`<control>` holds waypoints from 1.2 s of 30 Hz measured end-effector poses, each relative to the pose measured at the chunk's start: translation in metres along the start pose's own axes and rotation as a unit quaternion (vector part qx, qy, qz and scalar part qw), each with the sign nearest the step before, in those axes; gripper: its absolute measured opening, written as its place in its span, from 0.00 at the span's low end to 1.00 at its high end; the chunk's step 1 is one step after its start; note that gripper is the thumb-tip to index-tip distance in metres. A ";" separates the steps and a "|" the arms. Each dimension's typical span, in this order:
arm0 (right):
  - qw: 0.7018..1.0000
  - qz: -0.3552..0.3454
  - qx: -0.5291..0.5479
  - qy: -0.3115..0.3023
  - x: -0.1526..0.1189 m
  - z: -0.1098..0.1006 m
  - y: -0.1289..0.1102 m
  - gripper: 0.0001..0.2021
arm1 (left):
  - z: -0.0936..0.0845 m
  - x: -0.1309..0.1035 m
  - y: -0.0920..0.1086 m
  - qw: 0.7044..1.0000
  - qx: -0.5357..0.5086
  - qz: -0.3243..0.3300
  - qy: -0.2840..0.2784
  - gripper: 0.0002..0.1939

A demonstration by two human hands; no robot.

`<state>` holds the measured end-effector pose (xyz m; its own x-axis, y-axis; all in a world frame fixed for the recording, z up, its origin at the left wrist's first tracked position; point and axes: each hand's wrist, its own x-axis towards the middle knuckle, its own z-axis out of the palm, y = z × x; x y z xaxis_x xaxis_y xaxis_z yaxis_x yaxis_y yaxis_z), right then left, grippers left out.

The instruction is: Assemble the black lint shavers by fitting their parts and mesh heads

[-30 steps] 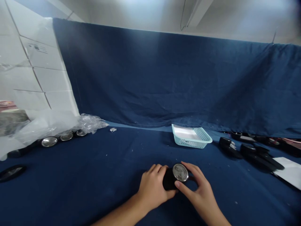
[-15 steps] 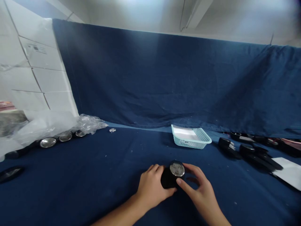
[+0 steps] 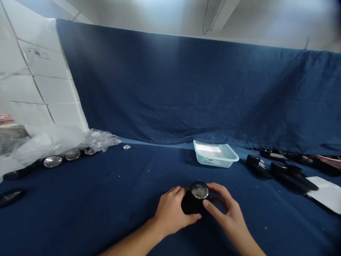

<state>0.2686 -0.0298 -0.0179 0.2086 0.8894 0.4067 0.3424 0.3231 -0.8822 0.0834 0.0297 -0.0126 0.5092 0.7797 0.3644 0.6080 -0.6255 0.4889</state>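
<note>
A black fabric shaver (image 3: 192,204) with a round, perforated silver head (image 3: 199,191) is held low over the blue cloth, its head facing up toward me. My left hand (image 3: 172,209) wraps around the body from the left, thumb beneath. From the right, my right hand (image 3: 226,211) curls its thumb and fingers about the rim of the head. The far-side fingertips of both hands are partly hidden.
A light blue basket (image 3: 216,162) with white paper inside stands beyond my hands. Several black devices (image 3: 289,174) and a white sheet (image 3: 326,193) lie at right. Round-headed black devices (image 3: 53,161) line the left beside clear plastic (image 3: 102,140) and white boxes (image 3: 57,89).
My right thumb has slid slightly right along the head's rim. The left hand keeps its hold, and the view has shifted a little.
</note>
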 end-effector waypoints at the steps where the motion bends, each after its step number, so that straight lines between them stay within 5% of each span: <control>1: 1.000 -0.005 0.012 -0.004 0.001 0.000 0.001 0.18 | 0.000 0.000 0.000 1.000 -0.004 0.008 0.002 0.29; 17: 0.987 -0.026 0.028 -0.153 -0.001 -0.013 -0.016 0.25 | 0.006 -0.005 -0.002 0.993 0.050 0.092 0.058 0.33; 36: 0.979 -0.016 0.031 -0.201 0.004 -0.020 -0.022 0.27 | 0.007 -0.007 -0.001 0.993 0.024 0.104 0.049 0.32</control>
<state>0.2802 -0.0401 0.0075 -0.1829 0.9297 0.3196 0.2850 0.3613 -0.8878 0.0833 0.0242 -0.0210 0.5665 0.6301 0.5311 0.5254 -0.7727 0.3563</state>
